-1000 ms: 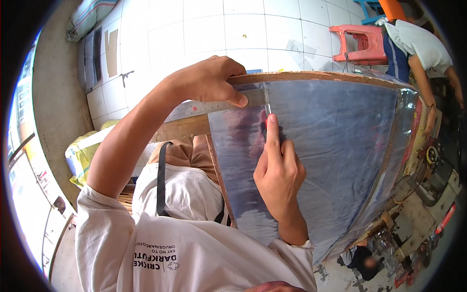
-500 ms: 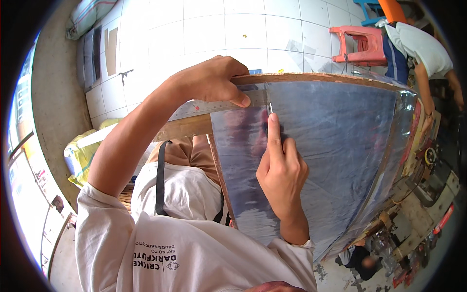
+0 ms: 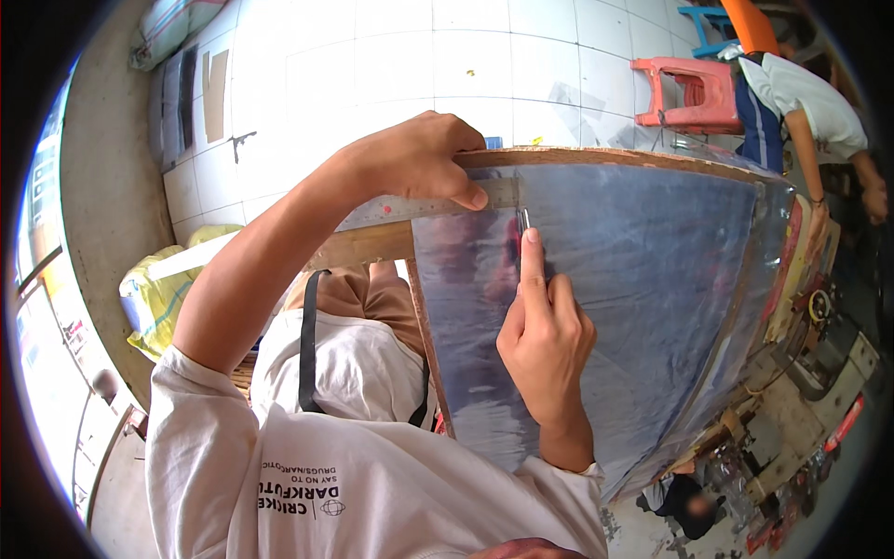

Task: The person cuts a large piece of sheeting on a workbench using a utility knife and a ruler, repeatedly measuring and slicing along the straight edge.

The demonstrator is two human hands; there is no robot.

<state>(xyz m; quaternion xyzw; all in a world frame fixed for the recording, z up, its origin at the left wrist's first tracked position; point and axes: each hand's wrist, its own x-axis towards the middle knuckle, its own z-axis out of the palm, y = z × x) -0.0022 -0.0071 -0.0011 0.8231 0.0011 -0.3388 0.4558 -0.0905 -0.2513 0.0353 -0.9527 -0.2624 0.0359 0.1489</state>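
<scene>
1. At nine o'clock a crumpled yellow plastic bag (image 3: 163,293) lies on the white tiled floor (image 3: 391,65).
2. Our left hand (image 3: 414,160) is at eleven o'clock, closed down on a long steel ruler (image 3: 424,207), the thumb pressing it flat along the far edge of a clear glossy plastic sheet (image 3: 633,307).
3. That sheet covers a brown wooden board table (image 3: 596,156) filling the middle and three o'clock.
4. Our right hand (image 3: 545,340), at five o'clock from the left one, is clamped on a slim red-handled cutting knife (image 3: 521,228), forefinger laid along it, the tip touching the sheet just beside the ruler.
5. We judge the cut to be barely started: the blade sits at the far edge, and no finished slit shows in the film below it.
6. At one o'clock a pink plastic stool (image 3: 684,88) stands beside another person in a white shirt (image 3: 805,93).
</scene>
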